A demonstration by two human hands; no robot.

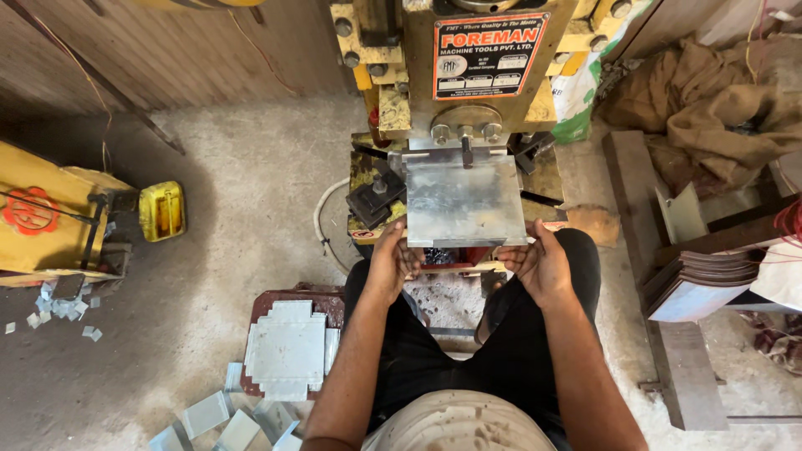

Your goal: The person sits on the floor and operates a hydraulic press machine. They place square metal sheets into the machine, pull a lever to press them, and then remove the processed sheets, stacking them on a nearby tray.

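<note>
A square grey metal sheet (464, 200) lies flat on the bed of a yellow press machine (468, 75), its far edge under the punch head. My left hand (393, 260) grips the sheet's near left corner. My right hand (539, 260) grips the near right corner. I sit in front of the machine with my knees on either side of it.
A stack of notched metal sheets (288, 349) rests on a red stool at my left, with loose offcuts (221, 418) on the floor. Another stack of sheets (693, 288) sits on wooden planks at right. A yellow box (161, 210) and burlap sacks (710, 100) lie farther off.
</note>
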